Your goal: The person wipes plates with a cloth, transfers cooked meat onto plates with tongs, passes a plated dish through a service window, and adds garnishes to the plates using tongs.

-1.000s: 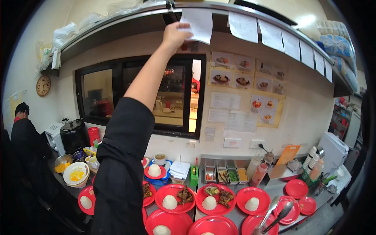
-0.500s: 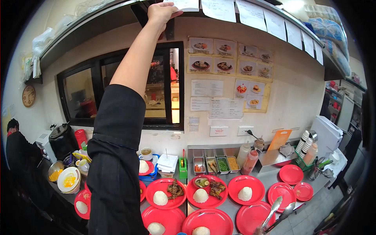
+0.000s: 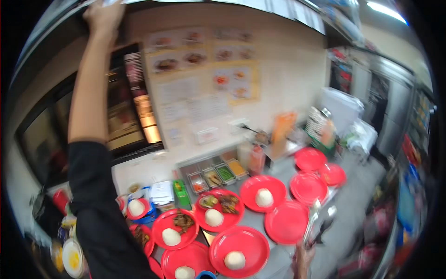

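My left hand [image 3: 103, 18] reaches up to the edge of the overhead shelf, its fingers closed at a white paper slip [image 3: 110, 2]; motion blur softens them. Low on the right, my right hand [image 3: 303, 260] is wrapped around metal tongs [image 3: 312, 221], whose tips point up over the counter. Just left of the tongs lies a bare red plate [image 3: 287, 228]. Nearby, another red plate [image 3: 239, 244] carries a mound of rice [image 3: 234, 260]. Farther left, a red plate [image 3: 158, 228] holds rice and grilled meat [image 3: 183, 222].
More white slips [image 3: 278, 9] hang along the shelf. Metal tubs of toppings [image 3: 225, 174] and a sauce bottle [image 3: 256, 160] stand against the wall. An orange cutting board [image 3: 282, 132] leans behind the red plates. At left is a white bowl with yellow food [image 3: 73, 260].
The view has swung right and tilted, so the counter and plates appear farther left. My left hand stays up at the shelf edge. My right hand is now visible on the tongs.
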Available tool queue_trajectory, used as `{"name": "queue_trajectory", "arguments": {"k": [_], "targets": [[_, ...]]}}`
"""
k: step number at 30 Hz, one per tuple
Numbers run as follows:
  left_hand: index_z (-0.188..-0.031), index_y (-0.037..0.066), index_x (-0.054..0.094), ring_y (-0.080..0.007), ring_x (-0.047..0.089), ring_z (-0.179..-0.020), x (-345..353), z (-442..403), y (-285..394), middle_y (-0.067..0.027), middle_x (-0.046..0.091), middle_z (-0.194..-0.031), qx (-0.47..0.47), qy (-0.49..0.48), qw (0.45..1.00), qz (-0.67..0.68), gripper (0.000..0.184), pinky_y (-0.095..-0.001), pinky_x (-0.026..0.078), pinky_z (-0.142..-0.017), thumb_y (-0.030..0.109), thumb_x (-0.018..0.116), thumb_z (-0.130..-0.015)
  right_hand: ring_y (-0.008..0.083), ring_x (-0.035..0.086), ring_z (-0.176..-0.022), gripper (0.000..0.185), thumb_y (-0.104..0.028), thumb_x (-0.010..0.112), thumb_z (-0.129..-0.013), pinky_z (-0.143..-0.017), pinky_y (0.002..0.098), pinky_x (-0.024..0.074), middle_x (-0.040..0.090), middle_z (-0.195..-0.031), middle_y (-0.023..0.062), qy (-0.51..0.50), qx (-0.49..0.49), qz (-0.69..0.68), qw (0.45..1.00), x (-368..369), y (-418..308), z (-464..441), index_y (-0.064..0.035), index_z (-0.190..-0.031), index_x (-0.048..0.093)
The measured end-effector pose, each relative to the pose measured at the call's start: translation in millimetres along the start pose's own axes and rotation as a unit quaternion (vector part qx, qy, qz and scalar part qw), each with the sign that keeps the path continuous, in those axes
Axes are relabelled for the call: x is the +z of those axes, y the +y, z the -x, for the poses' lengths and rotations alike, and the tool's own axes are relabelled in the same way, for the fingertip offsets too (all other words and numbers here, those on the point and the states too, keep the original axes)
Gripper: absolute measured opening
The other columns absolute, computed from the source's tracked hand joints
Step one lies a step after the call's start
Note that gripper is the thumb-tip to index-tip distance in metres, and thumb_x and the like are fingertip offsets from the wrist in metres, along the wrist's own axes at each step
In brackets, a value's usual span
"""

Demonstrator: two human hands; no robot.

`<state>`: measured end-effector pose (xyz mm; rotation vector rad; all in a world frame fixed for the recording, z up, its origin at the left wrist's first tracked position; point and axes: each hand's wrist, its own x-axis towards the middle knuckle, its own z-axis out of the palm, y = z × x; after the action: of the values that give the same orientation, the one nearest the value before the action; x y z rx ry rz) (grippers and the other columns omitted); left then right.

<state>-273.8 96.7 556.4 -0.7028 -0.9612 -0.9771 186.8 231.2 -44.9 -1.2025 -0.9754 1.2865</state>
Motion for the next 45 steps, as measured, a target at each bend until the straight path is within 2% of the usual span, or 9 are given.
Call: {"name": "queue_trajectory", "arguments": {"k": [6, 9, 12, 16, 19, 25, 28, 37, 45], "targets": [[-0.120, -0.005, 0.037, -0.0272, 0.049, -0.104, -114, 107, 156, -0.0193, 0.045, -0.114, 0.003, -0.119, 0.904, 0.412, 0.069, -0.0382, 0.053, -0.080, 0.034, 0.071, -0.075, 0.0162, 0.055, -0.091, 0.062, -0.021, 0.071, -0.073, -0.078, 0.0304, 0.0460, 0.056, -0.105, 0.0124, 0.059, -0.124, 0.096, 0.986, -48, -31, 79, 0.0087, -0.120, 0.044], [-0.124, -0.003, 0.031, -0.0277, 0.051, -0.103, -153, 186, 166, -0.0157, 0.038, -0.126, 0.285, -0.088, 0.865, 0.405, 0.072, -0.0325, 0.055, -0.069, 0.042, 0.065, -0.080, 0.0121, 0.055, -0.084, 0.060, -0.032, 0.072, -0.074, -0.067, 0.0275, 0.0464, 0.057, -0.095, 0.0091, 0.174, -0.074, 0.151, 0.970, -77, -69, 141, 0.0054, -0.114, 0.048], [-0.115, 0.005, 0.051, -0.0396, 0.053, -0.106, -186, 261, 197, -0.0261, 0.049, -0.118, 0.235, -0.304, 0.598, 0.703, 0.031, -0.0486, 0.046, -0.088, 0.006, 0.057, -0.085, 0.0124, 0.055, -0.068, 0.059, -0.043, 0.071, -0.074, -0.063, 0.0289, 0.0466, 0.059, -0.078, 0.0055, 0.320, -0.047, 0.132, 0.937, -137, -72, 196, -0.0005, -0.112, 0.054], [-0.118, 0.003, 0.049, -0.0363, 0.052, -0.106, -218, 240, 283, -0.0252, 0.046, -0.122, 0.290, -0.267, 0.562, 0.728, 0.037, -0.0420, 0.047, -0.085, -0.002, 0.056, -0.082, 0.0206, 0.058, -0.085, 0.060, -0.053, 0.058, -0.081, -0.078, 0.0355, 0.0450, 0.063, -0.088, 0.0100, 0.482, -0.007, 0.132, 0.866, -215, -103, 304, -0.0010, -0.111, 0.056], [-0.117, 0.002, 0.050, -0.0337, 0.050, -0.106, -230, 227, 333, -0.0227, 0.047, -0.119, 0.235, -0.248, 0.558, 0.757, 0.043, -0.0365, 0.048, -0.081, -0.006, 0.059, -0.076, 0.0287, 0.060, -0.082, 0.058, -0.054, 0.049, -0.086, -0.074, 0.0391, 0.0458, 0.064, -0.085, 0.0146, 0.612, -0.073, 0.248, 0.747, -270, -99, 387, 0.0011, -0.105, 0.057], [-0.112, -0.001, 0.051, -0.0298, 0.052, -0.098, -298, 217, 422, -0.0204, 0.050, -0.113, 0.187, -0.321, 0.391, 0.842, 0.043, -0.0323, 0.048, -0.074, -0.006, 0.060, -0.070, 0.0429, 0.058, -0.092, 0.064, -0.054, 0.054, -0.081, -0.079, 0.0463, 0.0453, 0.060, -0.093, 0.0301, 0.711, 0.217, 0.511, 0.432, -363, -118, 554, 0.0026, -0.111, 0.054], [-0.109, 0.000, 0.053, -0.0232, 0.055, -0.086, -348, 221, 477, -0.0170, 0.051, -0.108, 0.121, -0.368, 0.308, 0.869, 0.042, -0.0289, 0.047, -0.070, -0.007, 0.059, -0.068, 0.0407, 0.060, -0.088, 0.051, -0.040, 0.059, -0.080, -0.079, 0.0463, 0.0470, 0.062, -0.093, 0.0242, 0.719, 0.329, 0.502, 0.350, -404, -153, 607, -0.0012, -0.112, 0.055], [-0.109, 0.003, 0.055, -0.0188, 0.057, -0.084, -496, 226, 606, -0.0109, 0.052, -0.108, 0.111, -0.496, 0.159, 0.846, 0.042, -0.0280, 0.048, -0.069, -0.007, 0.062, -0.069, 0.0382, 0.061, -0.090, 0.039, -0.029, 0.063, -0.076, -0.081, 0.0441, 0.0477, 0.063, -0.098, 0.0211, 0.584, 0.482, 0.517, 0.399, -560, -167, 691, -0.0023, -0.105, 0.062], [-0.111, 0.005, 0.055, -0.0220, 0.059, -0.084, -534, 266, 632, -0.0112, 0.055, -0.104, 0.087, -0.623, 0.145, 0.763, 0.037, -0.0298, 0.048, -0.072, 0.003, 0.066, -0.076, 0.0358, 0.059, -0.093, 0.033, -0.030, 0.056, -0.076, -0.083, 0.0429, 0.0464, 0.063, -0.097, 0.0200, 0.567, 0.420, 0.608, 0.364, -604, -188, 616, -0.0027, -0.092, 0.064]]}}
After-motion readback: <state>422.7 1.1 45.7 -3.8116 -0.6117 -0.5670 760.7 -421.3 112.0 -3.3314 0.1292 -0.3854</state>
